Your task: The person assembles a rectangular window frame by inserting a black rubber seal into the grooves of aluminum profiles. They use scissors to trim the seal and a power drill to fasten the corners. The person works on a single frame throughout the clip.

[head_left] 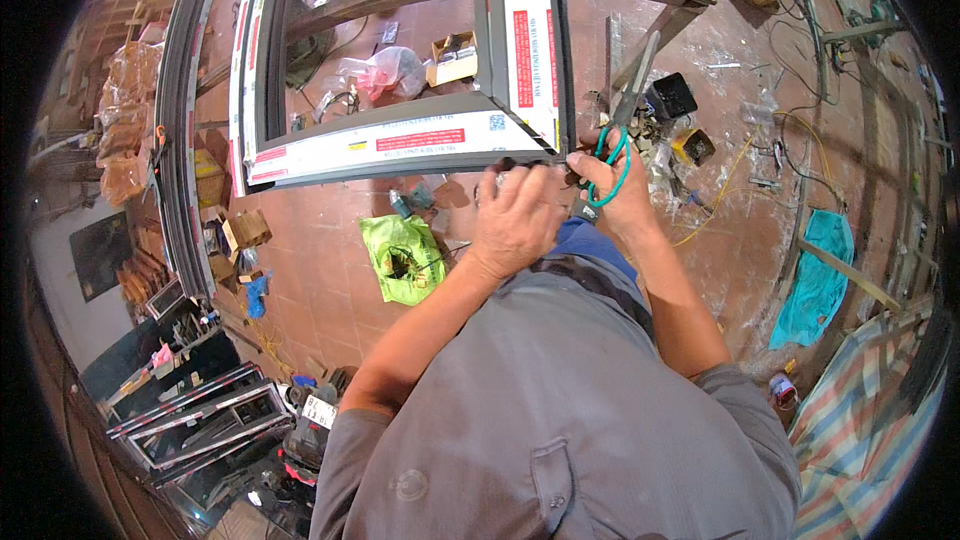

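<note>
Here, scissors (624, 116) in right hand (629, 202) point forward, long axis leaning right.

the scissors (626, 122) in the right hand (618, 198) pair grey metal blades with smooth teal handles, apparently plastic. at the left hand (520, 210), the window or door frame (380, 114) has a smooth, dark grey, matt finish like coated metal, faced with slick white printed film (335, 152). below and left of that hand lies a crinkled, shiny, lime-green plastic bag (383, 240); beyond it, a thin translucent plastic bag (398, 68) beside a matt cardboard box (452, 71). well right of the right hand, the striped sheet (870, 420) looks like creased woven plastic. nearer both hands, the grey shirt (480, 390) is matt cloth.
</note>
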Action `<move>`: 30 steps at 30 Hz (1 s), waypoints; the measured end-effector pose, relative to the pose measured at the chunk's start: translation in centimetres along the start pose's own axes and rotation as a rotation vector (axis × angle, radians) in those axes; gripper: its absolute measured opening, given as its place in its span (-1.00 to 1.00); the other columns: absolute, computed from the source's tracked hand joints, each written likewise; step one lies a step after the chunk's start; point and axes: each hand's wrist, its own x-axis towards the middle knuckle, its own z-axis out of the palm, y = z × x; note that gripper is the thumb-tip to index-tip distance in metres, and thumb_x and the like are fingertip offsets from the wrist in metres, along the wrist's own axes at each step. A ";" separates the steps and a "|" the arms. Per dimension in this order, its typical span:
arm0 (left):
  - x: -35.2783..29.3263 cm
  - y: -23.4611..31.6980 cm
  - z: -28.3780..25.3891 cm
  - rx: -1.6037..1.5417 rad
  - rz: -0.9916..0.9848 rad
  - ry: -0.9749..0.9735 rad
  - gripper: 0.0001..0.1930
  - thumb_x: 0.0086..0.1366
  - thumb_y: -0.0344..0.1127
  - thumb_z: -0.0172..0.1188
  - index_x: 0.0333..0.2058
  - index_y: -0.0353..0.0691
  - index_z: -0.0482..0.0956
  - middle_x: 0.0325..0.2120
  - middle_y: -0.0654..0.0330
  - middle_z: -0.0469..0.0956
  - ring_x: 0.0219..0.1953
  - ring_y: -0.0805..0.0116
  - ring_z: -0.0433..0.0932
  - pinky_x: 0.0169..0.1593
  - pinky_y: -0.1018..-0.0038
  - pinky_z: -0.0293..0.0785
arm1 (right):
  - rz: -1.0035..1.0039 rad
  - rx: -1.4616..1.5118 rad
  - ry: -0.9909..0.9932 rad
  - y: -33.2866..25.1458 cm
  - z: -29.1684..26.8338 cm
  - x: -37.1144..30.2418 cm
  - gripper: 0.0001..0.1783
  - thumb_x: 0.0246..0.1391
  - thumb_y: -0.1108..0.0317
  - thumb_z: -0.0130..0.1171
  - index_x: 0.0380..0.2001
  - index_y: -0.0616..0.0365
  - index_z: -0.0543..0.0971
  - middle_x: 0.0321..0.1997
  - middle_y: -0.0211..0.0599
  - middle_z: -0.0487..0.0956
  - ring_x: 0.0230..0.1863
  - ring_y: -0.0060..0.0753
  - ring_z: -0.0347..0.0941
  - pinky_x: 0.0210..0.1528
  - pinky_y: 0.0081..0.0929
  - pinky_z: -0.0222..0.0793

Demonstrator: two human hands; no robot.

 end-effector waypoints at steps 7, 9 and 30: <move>0.6 0.1 -0.3 -0.037 0.006 -0.035 -0.47 0.27 -0.15 0.37 0.19 -0.20 0.67 0.09 0.19 0.54 0.09 0.17 0.51 0.18 0.04 0.45 | -0.029 0.053 -0.001 1.2 -0.4 0.5 -0.54 0.15 0.35 0.43 0.02 0.33 0.50 -0.15 -0.20 0.61 -0.21 -0.38 0.64 -0.17 -0.34 0.64; 0.9 0.3 -0.6 0.001 0.010 -0.037 -0.47 0.28 -0.15 0.37 0.20 -0.20 0.66 0.08 0.21 0.54 0.07 0.19 0.51 0.15 0.07 0.46 | -0.066 0.101 -0.006 1.7 -0.5 0.6 -0.53 0.15 0.36 0.42 0.03 0.34 0.49 -0.16 -0.20 0.62 -0.20 -0.38 0.64 -0.17 -0.35 0.64; -2.5 -4.6 -4.1 -0.021 -0.169 -0.117 -0.36 0.14 -0.15 0.53 0.20 -0.22 0.64 0.08 0.06 0.58 0.11 -0.02 0.54 0.29 -0.07 0.41 | -0.190 -0.298 0.150 -0.1 -1.3 0.2 -0.54 0.15 0.16 0.55 -0.12 0.27 0.59 -0.40 -0.30 0.62 -0.45 -0.36 0.57 -0.35 -0.32 0.49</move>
